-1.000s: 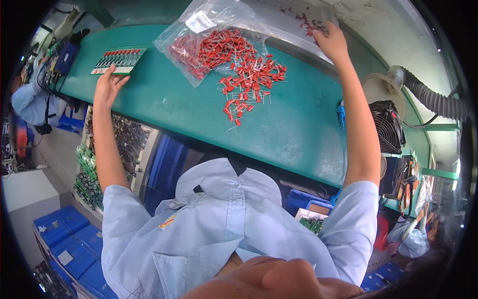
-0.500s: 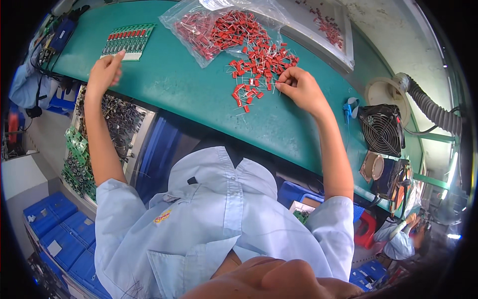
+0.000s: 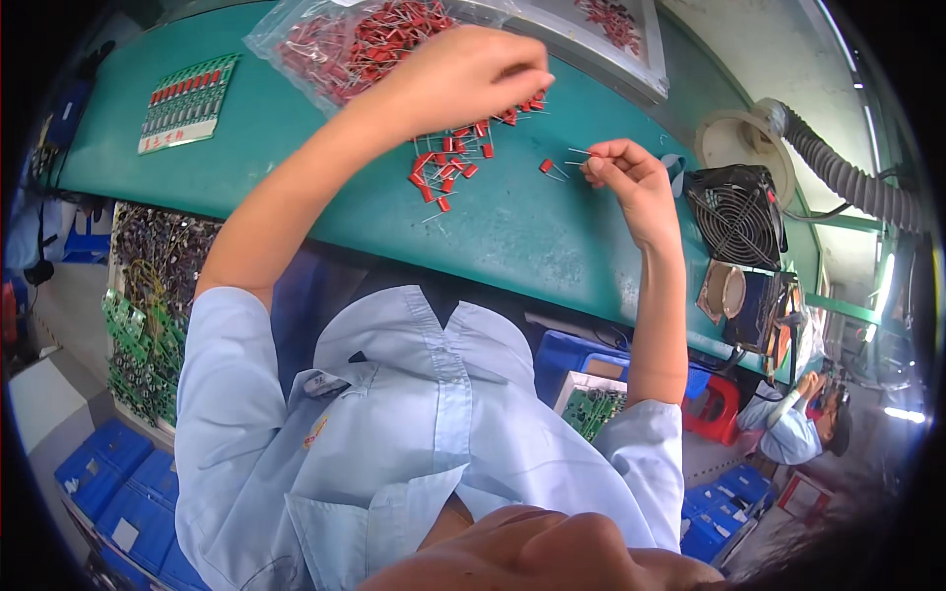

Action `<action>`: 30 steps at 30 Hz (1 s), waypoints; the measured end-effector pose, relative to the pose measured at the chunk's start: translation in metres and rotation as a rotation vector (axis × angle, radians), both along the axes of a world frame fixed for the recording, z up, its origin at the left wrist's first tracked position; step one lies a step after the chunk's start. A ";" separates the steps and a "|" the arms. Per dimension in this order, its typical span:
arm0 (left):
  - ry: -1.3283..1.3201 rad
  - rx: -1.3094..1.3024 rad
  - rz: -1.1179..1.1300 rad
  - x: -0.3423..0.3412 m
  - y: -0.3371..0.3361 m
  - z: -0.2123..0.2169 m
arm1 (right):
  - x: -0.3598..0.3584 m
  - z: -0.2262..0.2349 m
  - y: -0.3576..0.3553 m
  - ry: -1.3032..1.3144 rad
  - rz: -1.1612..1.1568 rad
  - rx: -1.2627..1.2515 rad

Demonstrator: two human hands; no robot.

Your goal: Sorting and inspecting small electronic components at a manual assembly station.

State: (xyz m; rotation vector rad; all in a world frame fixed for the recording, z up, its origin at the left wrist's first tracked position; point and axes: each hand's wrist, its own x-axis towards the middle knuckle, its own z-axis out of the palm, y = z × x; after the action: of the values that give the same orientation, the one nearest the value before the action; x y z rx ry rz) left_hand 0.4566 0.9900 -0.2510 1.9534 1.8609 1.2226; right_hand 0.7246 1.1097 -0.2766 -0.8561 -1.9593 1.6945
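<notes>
My right hand (image 3: 631,182) is closed in a pinch on a red capacitor (image 3: 595,155), whose two thin leads stick out to the left. A single loose red capacitor (image 3: 545,165) lies just left of it on the green table (image 3: 493,227). My left hand (image 3: 483,69) reaches across the heap of red capacitors (image 3: 448,169), fingers curled in toward the thumb; whatever they hold is hidden. Behind my left forearm, the clear plastic bag (image 3: 286,49) holds many more capacitors. A green circuit board (image 3: 187,103) with a row of red capacitors lies at the far left.
A metal-edged tray (image 3: 655,79) with scattered red parts stands at the back. To the right are a black fan (image 3: 737,217) and a grey flexible hose (image 3: 838,167). Left below the table, a box holds green boards (image 3: 143,345). Another person (image 3: 793,428) sits far right.
My left hand has left the circuit board and swung right over the capacitor heap. My right hand has moved right, away from the heap, holding a capacitor. The view has shifted slightly.
</notes>
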 end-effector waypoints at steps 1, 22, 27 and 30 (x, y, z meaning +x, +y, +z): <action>0.055 0.070 -0.034 0.005 0.016 -0.008 | -0.001 -0.002 0.006 0.048 -0.014 -0.029; 0.044 0.017 -0.085 0.018 0.002 -0.031 | 0.005 -0.024 -0.007 0.191 -0.041 -0.084; 0.016 0.130 -0.082 0.014 0.010 -0.041 | 0.006 -0.022 0.000 0.125 -0.113 0.028; 0.015 0.124 -0.088 0.012 0.011 -0.043 | 0.006 -0.021 -0.001 0.096 -0.127 0.001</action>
State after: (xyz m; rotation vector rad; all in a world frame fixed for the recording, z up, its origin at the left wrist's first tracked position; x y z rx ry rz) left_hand 0.4689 1.0008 -0.2944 2.0887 1.7236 1.3301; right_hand 0.7308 1.1090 -0.2976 -0.8632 -1.8030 1.6307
